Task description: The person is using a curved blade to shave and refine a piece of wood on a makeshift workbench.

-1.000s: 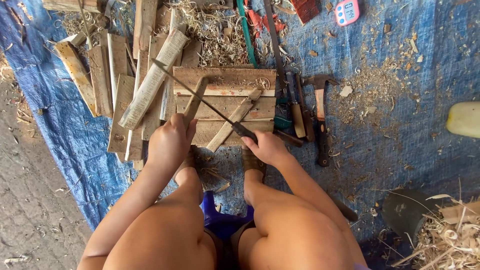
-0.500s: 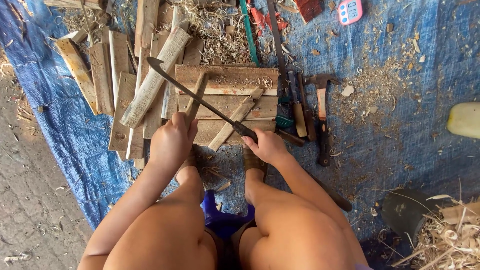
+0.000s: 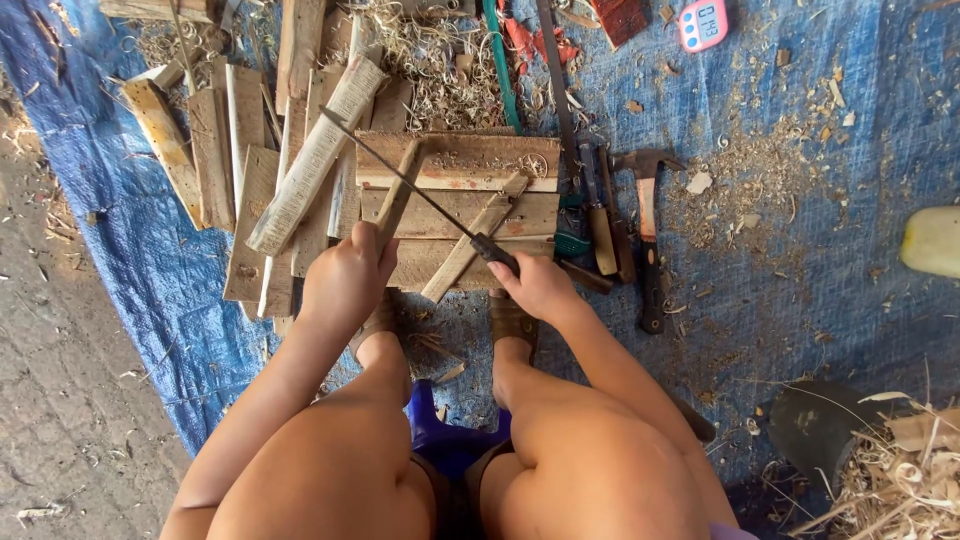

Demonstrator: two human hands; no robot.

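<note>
Your left hand [image 3: 345, 280] has its fingers wrapped round the wood strip [image 3: 398, 197], propped on the slatted block [image 3: 470, 195]. Right hand [image 3: 540, 285] is clamped on the knife [image 3: 420, 190] crossing it. A slip drives the blade into your left knuckles; loose hammer [image 3: 648, 230] just right.

Both bare forearms reach forward past the bent knees, left hand [image 3: 345, 275] fisted in a closed grip with knuckles up, right hand [image 3: 540, 287] curled tight just beside it, wrists low and slightly converging.
</note>
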